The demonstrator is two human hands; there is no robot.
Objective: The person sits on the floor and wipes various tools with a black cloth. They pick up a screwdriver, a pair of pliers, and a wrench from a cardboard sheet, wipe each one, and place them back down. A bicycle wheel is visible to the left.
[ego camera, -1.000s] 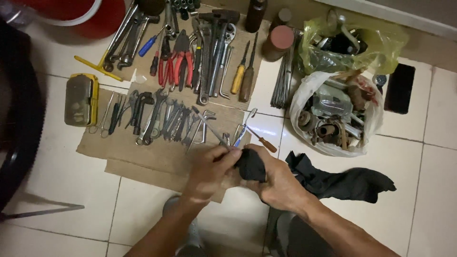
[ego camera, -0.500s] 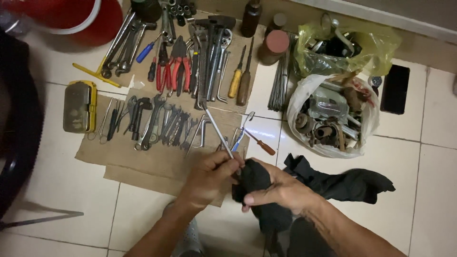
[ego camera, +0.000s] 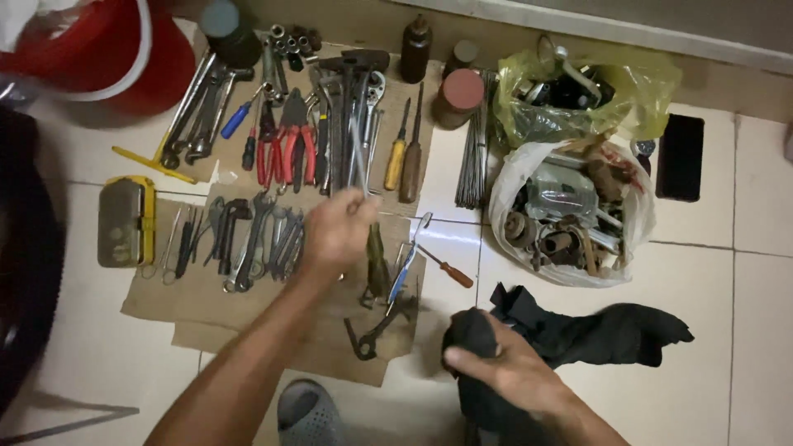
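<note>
My left hand (ego camera: 337, 231) is stretched out over the brown cardboard (ego camera: 206, 306) and grips a long thin metal tool (ego camera: 358, 157) whose shaft points up toward the row of wrenches and pliers (ego camera: 285, 149). My right hand (ego camera: 504, 367) sits low at the right, closed on a black cloth (ego camera: 595, 334) that trails off to the right across the tiled floor. Under my left hand lie a screwdriver with a dark handle (ego camera: 377, 260), a blue-handled tool (ego camera: 405, 264) and black pincers (ego camera: 376, 330).
Spanners (ego camera: 248, 239) lie in a row on the cardboard beside a yellow-edged tin (ego camera: 124, 221). A red bucket (ego camera: 116, 58) stands top left. A white bag (ego camera: 570, 215) and a yellow bag (ego camera: 578, 91) of metal parts sit at right, with a black phone (ego camera: 680, 157). A grey sandal (ego camera: 307, 413) shows below.
My left hand has drawn the thin metal tool away from the cloth and carried it up over the cardboard. My right hand stayed low with the cloth.
</note>
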